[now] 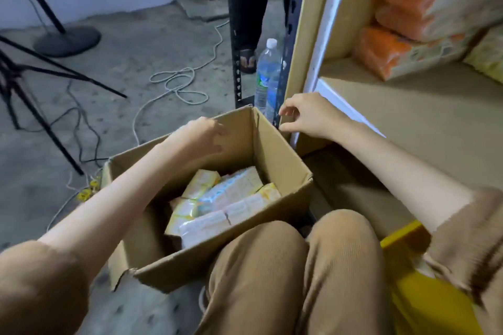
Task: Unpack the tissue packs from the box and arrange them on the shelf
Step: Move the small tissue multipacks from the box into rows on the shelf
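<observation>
An open cardboard box (283, 163) stands on the floor in front of my knees. Several tissue packs (231, 198) in pale yellow and white wrappers lie inside it, tilted against each other. My left hand (201, 136) hovers over the box's far wall, fingers loosely curled, holding nothing. My right hand (307, 114) hangs just past the box's far right corner, fingers spread and empty. To the right is the wooden shelf (408, 106), its lower board bare in front, with orange tissue packs (392, 49) stacked at the back.
A water bottle (268, 73) stands by a black metal rack post (235, 49) behind the box. Another person's legs and sandalled foot (247, 60) stand beyond. Cables (179, 84) and tripod legs (54, 76) cross the concrete floor at left. A yellow crate (424, 294) sits under my right arm.
</observation>
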Tool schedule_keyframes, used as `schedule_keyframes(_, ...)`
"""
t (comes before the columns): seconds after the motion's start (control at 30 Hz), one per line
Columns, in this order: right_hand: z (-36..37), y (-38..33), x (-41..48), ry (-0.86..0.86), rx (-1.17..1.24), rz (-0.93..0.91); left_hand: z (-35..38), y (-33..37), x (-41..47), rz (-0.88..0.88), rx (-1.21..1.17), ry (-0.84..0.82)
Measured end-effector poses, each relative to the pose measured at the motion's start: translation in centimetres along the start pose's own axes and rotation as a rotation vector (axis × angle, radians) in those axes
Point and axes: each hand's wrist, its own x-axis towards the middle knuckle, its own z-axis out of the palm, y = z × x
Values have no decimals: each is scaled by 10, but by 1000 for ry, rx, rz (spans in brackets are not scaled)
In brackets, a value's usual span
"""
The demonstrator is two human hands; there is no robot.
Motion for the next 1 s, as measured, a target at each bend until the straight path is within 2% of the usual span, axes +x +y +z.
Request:
schedule_keyframes(0.23,87,-26,49,-244,-45,-77,58,-82,-11,-169,-29,-100)
schedule_keyframes(0.53,169,-21,105,-506,-130,-92,134,-137,19,-267,-134,-259)
schedule_keyframes(0.83,254,-4,151,-617,-102,-72,214,-156,54,-583,-530,-333)
schedule_keyframes(1.0,294,4,160,-715,-100,-30,242,-155,60,-728,-861,-351)
